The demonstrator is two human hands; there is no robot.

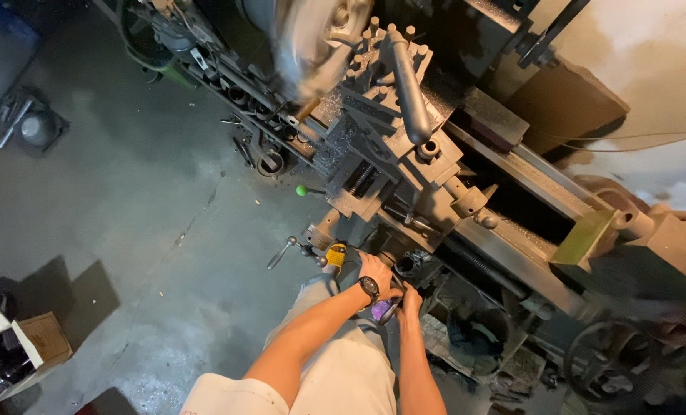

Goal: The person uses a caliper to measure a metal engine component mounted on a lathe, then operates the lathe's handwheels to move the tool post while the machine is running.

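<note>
Beside grey concrete floor [128,200], I'm gripping the lathe handwheel [395,270] with left hand [375,270] and right hand [411,298] both clamped, risking a sleeve snagging the spinning chuck [312,46] at upper centre.

The lathe [404,161] was dark, greasy metal, its long handle [408,88] smooth and dully polished. The floor [128,192] was rough, stained concrete. A matt cardboard box [39,342] sat aside. The trousers [343,376] were pale cloth.
</note>
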